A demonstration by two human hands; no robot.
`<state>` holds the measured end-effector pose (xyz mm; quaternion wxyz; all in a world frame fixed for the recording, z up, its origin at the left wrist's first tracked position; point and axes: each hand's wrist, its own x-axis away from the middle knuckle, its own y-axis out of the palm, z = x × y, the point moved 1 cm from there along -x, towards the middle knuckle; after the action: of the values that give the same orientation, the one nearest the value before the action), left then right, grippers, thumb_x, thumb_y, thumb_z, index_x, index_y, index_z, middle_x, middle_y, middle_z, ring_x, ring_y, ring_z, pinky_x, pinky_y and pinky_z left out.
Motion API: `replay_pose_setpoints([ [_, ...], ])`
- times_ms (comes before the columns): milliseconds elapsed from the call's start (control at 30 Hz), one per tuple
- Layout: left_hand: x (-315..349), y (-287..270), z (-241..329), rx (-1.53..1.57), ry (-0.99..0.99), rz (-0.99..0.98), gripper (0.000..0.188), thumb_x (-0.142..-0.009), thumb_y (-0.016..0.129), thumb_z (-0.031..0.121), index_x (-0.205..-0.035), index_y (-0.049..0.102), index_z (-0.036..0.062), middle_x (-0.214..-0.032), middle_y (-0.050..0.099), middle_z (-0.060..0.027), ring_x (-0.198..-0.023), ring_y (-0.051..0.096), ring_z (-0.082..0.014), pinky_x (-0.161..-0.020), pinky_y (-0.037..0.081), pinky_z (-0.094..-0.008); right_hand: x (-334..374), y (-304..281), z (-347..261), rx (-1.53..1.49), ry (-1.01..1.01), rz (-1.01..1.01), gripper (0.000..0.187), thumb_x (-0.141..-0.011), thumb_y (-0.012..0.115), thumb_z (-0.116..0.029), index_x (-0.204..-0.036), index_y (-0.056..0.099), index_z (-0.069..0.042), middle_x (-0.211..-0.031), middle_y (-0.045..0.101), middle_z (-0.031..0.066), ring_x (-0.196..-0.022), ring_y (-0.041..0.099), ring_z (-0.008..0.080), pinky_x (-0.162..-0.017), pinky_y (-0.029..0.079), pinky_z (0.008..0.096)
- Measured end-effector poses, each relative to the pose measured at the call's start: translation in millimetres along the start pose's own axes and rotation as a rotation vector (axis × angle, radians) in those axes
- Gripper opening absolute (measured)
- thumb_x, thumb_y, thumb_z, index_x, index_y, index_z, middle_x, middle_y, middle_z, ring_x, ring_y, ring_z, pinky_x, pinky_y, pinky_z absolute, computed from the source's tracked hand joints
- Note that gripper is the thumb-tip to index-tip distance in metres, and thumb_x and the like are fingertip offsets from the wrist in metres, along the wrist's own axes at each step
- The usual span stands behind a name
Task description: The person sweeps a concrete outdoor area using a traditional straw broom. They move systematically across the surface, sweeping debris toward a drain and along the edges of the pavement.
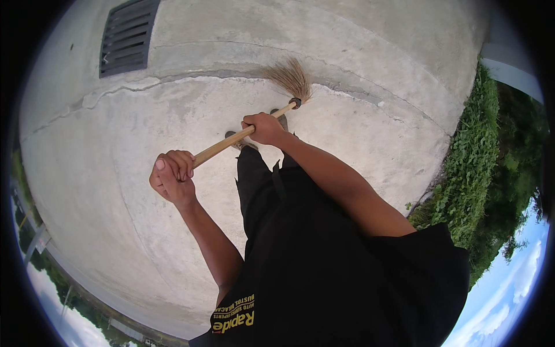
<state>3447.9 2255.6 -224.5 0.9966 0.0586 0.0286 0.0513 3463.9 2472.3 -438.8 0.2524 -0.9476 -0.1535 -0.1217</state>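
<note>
I hold a broom with a pale wooden handle (218, 147) and a fan of straw bristles (289, 78). My left hand (172, 176) is shut around the handle's upper end, at the left. Further down the handle, closer to the bristles, my right hand (264, 128) grips it. The bristles touch the concrete ground (127, 127) just beyond my feet, near a crack in the slab. My black clothes fill the lower middle of the view.
A dark metal drain grate (127, 36) lies in the concrete at the upper left. A long crack (173, 81) runs across the slab. Green plants (474, 150) border the concrete on the right, with a white curb (511, 69) beyond.
</note>
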Motion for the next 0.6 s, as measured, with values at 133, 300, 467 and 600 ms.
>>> replay_pose_setpoints([
  [133, 21, 43, -93, 0.214, -0.316, 0.011, 0.049, -0.115, 0.048, 0.025, -0.069, 0.037, 0.0106, -0.062, 0.04, -0.0024, -0.057, 0.042, -0.0158, -0.072, 0.051, -0.0394, 82, -31, 91, 0.311, 0.358, -0.023, 0.014, -0.09, 0.067, -0.019, -0.1, 0.076, -0.014, -0.097, 0.077, 0.0155, -0.093, 0.074, 0.0384, -0.081, 0.058, 0.0529],
  [300, 11, -10, -55, 0.265, -0.335, 0.377, 0.044, -0.114, 0.049, 0.023, -0.073, 0.034, 0.0153, -0.064, 0.031, 0.0022, -0.06, 0.033, -0.0125, -0.075, 0.046, -0.0369, 69, -35, 28, 0.432, 0.192, -0.195, 0.019, -0.09, 0.07, -0.023, -0.104, 0.077, -0.012, -0.091, 0.078, 0.0135, -0.089, 0.077, 0.033, -0.078, 0.06, 0.0498],
  [467, 22, -62, 158, 0.136, 0.323, 0.459, 0.051, -0.112, 0.05, 0.025, -0.065, 0.029, 0.0217, -0.056, 0.024, 0.0044, -0.05, 0.026, -0.0094, -0.067, 0.038, -0.0303, 8, -3, -143, 0.081, -0.411, -0.06, 0.008, -0.088, 0.074, -0.016, -0.094, 0.069, -0.015, -0.072, 0.07, 0.005, -0.07, 0.071, 0.0296, -0.067, 0.052, 0.0464],
  [600, 51, -31, 208, -0.143, 0.685, 0.289, 0.05, -0.108, 0.048, 0.03, -0.062, 0.031, 0.0208, -0.049, 0.024, 0.006, -0.043, 0.03, -0.0089, -0.064, 0.04, -0.0306, -48, 12, -196, -0.078, -0.646, -0.059, 0.008, -0.086, 0.075, -0.012, -0.089, 0.068, -0.016, -0.073, 0.069, 0.0054, -0.075, 0.069, 0.0302, -0.075, 0.051, 0.0454],
])
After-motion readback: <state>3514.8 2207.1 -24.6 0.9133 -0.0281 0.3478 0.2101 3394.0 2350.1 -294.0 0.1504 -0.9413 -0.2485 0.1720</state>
